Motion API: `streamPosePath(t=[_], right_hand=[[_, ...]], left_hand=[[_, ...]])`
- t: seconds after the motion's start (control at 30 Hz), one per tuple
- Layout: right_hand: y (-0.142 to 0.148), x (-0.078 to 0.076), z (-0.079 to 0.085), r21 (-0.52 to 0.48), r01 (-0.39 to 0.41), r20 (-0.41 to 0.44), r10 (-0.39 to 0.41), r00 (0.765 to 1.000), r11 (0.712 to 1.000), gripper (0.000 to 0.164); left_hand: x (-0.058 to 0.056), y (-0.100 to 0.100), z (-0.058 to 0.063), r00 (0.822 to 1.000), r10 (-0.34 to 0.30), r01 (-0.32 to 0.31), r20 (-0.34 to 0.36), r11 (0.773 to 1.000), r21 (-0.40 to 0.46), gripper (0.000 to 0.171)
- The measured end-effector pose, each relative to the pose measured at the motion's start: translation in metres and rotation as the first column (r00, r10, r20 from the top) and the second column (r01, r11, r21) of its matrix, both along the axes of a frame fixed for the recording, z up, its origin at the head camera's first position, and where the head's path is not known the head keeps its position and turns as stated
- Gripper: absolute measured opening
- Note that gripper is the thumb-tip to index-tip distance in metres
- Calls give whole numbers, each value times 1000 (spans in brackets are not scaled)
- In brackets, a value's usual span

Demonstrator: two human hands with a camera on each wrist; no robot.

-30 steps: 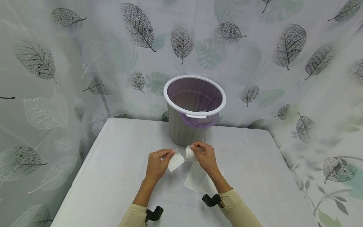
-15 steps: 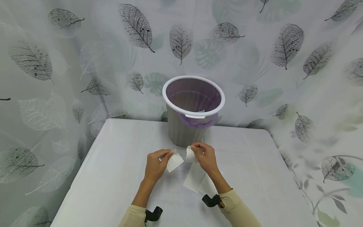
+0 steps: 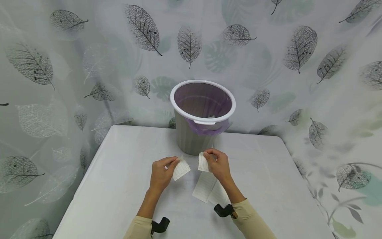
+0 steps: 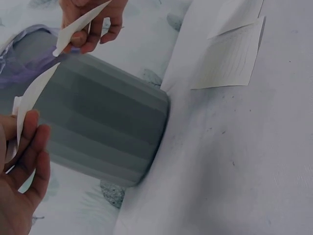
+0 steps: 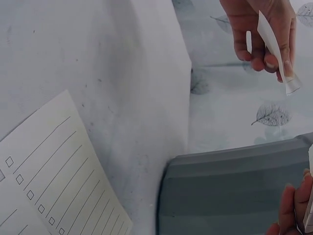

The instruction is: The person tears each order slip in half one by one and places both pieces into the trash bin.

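Observation:
My left hand pinches a torn piece of lined paper between thumb and fingers. Opposite it, my right hand pinches a second lined piece. A gap separates the two pieces, and both are held above the table in front of the bin. In the left wrist view the left piece curves upward from the fingers. Below my right hand, overlapping lined paper sheets lie on the table; the right wrist view shows a row of small checkboxes on one sheet.
A grey ribbed bin with a white rim and purple liner stands at the table's back edge, with a bit of white paper inside. The white-covered table meets a leaf-print curtain behind and at the sides.
The two paper pieces, close together at their edges earlier, now stand farther apart. My left hand has shifted slightly left and my right hand slightly right.

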State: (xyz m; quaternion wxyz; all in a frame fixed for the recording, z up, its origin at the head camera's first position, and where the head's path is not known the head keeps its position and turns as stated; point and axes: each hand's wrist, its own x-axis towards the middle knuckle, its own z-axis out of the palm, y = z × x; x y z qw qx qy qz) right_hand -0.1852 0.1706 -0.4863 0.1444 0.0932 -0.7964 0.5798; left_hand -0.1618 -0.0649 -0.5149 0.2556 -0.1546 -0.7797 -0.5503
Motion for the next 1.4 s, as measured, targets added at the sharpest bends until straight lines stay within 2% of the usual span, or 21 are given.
streamPosePath(t=[0.23, 0.5, 0.7, 0.83, 0.93, 1.2, 1.4], right_hand=[[-4, 17, 33, 5, -9, -7, 9, 1000, 1000, 7], [2, 21, 40, -32, -27, 7, 28, 1000, 999, 7], [9, 22, 45, -44, -37, 23, 38, 999, 998, 7], [15, 23, 55, -42, -33, -7, 33, 999, 999, 8], [18, 22, 66, -42, -30, -61, 28, 998, 999, 7], [27, 22, 96, -53, -13, -189, 3, 982, 998, 5], [31, 18, 123, -13, -7, -330, 2, 944, 1000, 3]], left_hand=[[1, -1, 6, 1000, 15, -15, -1, 1000, -1, 6], [1, -2, 9, 999, 33, -35, 42, 999, 35, 7], [0, -7, 15, 998, 55, -56, 5, 997, 60, 7], [-5, -9, 23, 998, 59, -57, -37, 996, 63, 5], [-10, -9, 36, 996, 53, -49, -78, 997, 58, 5], [-23, -8, 81, 985, -4, 5, -174, 1000, 6, 6], [-34, -10, 121, 961, -29, 19, -274, 999, -41, 10]])
